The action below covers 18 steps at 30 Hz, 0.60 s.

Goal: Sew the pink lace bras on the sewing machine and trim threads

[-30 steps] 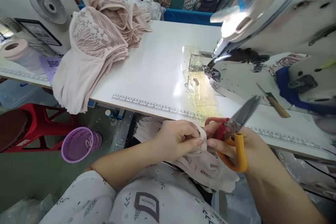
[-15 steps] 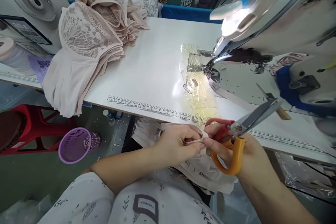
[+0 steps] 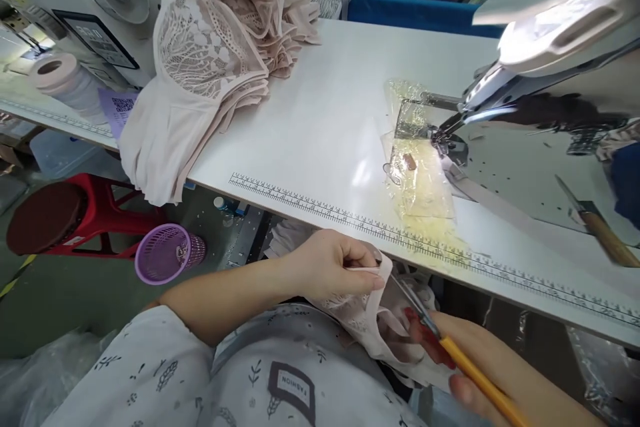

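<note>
My left hand (image 3: 333, 267) pinches the edge of a pale pink lace garment (image 3: 363, 320) just below the table's front edge. Scissors (image 3: 423, 313), with one red and one orange handle, are in my right hand (image 3: 475, 347). Their blades point up and left, the tips beside the strap near my left fingertips. Motion blurs the handles, and some of my right fingers are hidden behind them. The rest of the garment hangs over my lap.
A lit sewing machine (image 3: 555, 47) stands at the right, a wood-handled blade (image 3: 603, 233) beside it. Pink garments (image 3: 200, 73) are stacked at the left of the white table (image 3: 310, 140). A purple basket (image 3: 163, 257) and red stool (image 3: 107, 217) stand on the floor.
My right hand has moved down and away from my left hand, and the scissors have turned from pointing up-right to up-left, towards the strap. The view has shifted right.
</note>
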### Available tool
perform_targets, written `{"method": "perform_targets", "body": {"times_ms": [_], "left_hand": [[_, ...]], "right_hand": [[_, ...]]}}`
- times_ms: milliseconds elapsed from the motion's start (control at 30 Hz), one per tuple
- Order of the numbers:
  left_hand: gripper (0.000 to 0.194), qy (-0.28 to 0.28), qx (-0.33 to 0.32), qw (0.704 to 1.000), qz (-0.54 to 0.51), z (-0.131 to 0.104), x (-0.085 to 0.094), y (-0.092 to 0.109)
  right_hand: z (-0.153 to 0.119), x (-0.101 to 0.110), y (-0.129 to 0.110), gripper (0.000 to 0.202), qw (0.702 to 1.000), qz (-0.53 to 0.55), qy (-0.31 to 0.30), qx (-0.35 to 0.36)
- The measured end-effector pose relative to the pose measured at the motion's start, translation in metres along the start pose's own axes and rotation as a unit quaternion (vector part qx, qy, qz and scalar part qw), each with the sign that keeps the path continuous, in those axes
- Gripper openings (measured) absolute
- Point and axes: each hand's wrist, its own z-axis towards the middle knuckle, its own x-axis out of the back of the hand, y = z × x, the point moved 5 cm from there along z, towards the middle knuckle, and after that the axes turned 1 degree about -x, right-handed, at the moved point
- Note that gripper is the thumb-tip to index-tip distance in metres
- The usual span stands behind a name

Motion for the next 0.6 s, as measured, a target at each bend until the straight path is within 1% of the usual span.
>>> {"method": "perform_targets", "body": {"times_ms": [67,100,200,333,400,500,600], "left_hand": [[0.035,0.002,0.008,1.0,0.013,0.001,0.0,-0.003],[0.034,0.003,0.015,1.0,0.019,0.001,0.0,-0.005],[0.03,0.006,0.04,0.999,0.029,0.003,0.001,-0.014],[0.029,0.002,0.079,0.997,0.007,0.004,0.004,-0.025],[0.029,-0.007,0.094,0.995,-0.017,0.004,0.005,-0.027],[0.031,-0.023,0.101,0.993,-0.056,0.005,0.003,-0.027],[0.031,-0.026,0.115,0.99,-0.073,0.005,0.001,-0.025]], "right_hand": [[0.004,-0.011,0.0,0.062,0.999,-0.009,-0.043,-0.005],[0.007,-0.014,0.001,0.061,0.999,-0.017,-0.049,-0.013],[0.014,-0.017,0.005,0.056,0.996,-0.065,-0.043,-0.051],[0.015,-0.017,0.015,0.051,0.989,-0.099,-0.057,-0.097],[0.013,-0.016,0.017,0.05,0.989,-0.092,-0.051,-0.101],[0.01,-0.017,0.018,0.05,0.993,-0.053,-0.037,-0.096],[0.01,-0.018,0.016,0.051,0.994,-0.011,-0.062,-0.086]]}}
